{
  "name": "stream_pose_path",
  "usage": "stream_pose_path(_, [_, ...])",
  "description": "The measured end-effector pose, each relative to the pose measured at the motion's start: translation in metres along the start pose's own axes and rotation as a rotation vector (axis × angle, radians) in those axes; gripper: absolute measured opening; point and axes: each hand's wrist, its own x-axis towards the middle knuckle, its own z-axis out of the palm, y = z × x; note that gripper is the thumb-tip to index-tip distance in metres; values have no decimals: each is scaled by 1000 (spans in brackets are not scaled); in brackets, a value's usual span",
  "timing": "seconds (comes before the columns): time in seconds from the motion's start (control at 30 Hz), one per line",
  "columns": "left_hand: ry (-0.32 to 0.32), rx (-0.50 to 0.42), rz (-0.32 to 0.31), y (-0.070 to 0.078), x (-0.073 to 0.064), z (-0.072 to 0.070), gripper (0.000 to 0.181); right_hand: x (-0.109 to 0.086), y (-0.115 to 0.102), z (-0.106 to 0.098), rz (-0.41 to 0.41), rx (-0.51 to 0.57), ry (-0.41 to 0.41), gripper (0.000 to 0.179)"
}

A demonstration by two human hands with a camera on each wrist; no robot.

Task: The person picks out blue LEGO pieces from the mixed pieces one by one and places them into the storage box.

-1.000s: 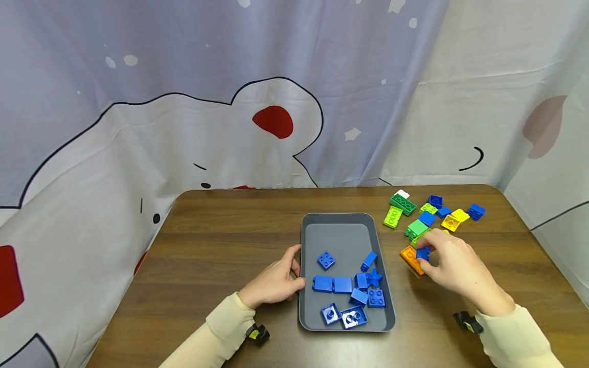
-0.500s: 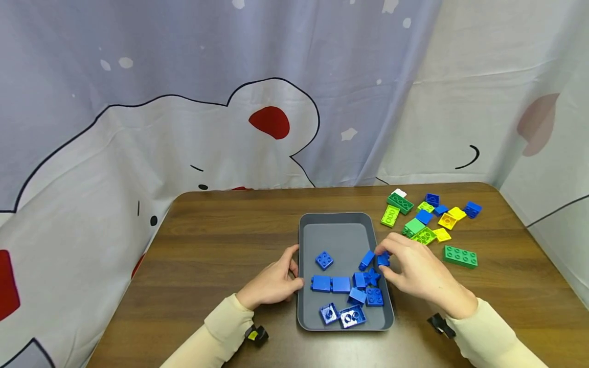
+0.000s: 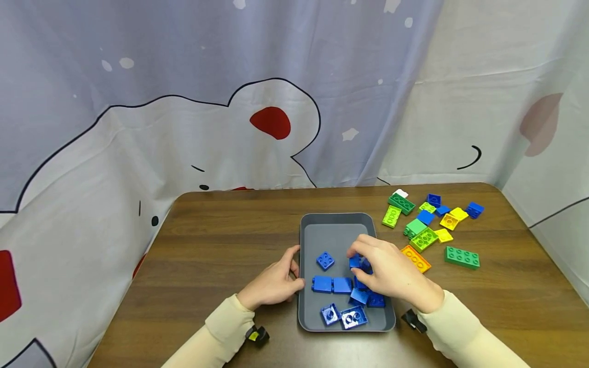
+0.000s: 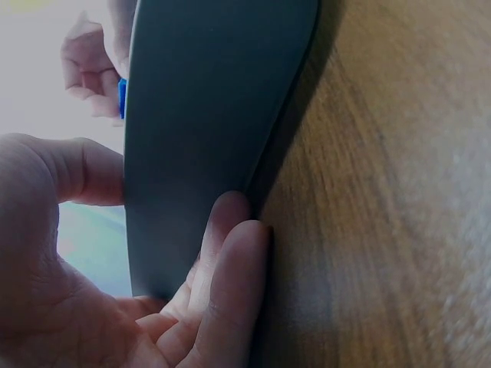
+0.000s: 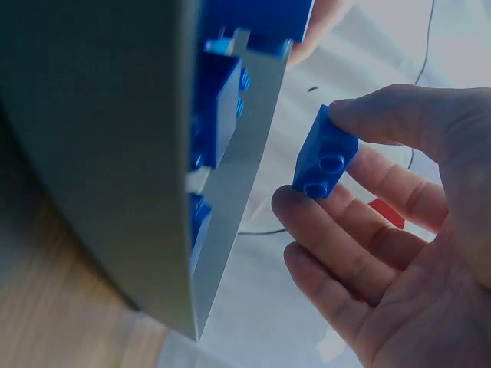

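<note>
Blue plastic was in the person's right hand (image 3: 392, 269): the thumb and fingertips pinched a small studded brick (image 5: 325, 157) from its sides, above the near-right half of the grey tray (image 3: 331, 234). The right-wrist view showed the brick clear of the rim, its studs turned toward the camera. That light grip seemed well chosen, since it left little bulk around the brick; the best release was probably a low one, the fingers parting only once plastic met plastic or tray floor.

Beneath the hand, blue pieces lay close together, partly hidden, so a straight drop there risked a bounce or a stack. The bare far end, past the square four-stud brick (image 3: 325, 261), looked like the easier place to set it flat.

The left hand (image 3: 273, 281) gripped nothing: its fingers lay lightly against the tray's left wall, thumb at the rim. Keeping that touch steady seemed wise, to stop the tray sliding on the wooden surface (image 3: 221, 230). On the way back, the wrist needed clearance over the orange plate (image 3: 416, 259).
</note>
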Motion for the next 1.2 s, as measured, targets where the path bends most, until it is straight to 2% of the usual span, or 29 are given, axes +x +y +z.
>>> stream_pose_path(0.37, [-3, 3, 0, 1, 1, -1, 86, 9, -12, 3, -7, 84, -102, 27])
stream_pose_path(0.63, [-2, -9, -3, 1, 1, 0, 85, 8, -11, -1, -67, 52, -196, 63])
stream_pose_path(0.93, [-1, -7, 3, -1, 2, 0, 85, 1, 3, -12, -47, 16, -124, 68])
stream_pose_path(1.2, [-4, -7, 5, -1, 2, 0, 85, -12, 41, -31, 24, -69, -79, 65])
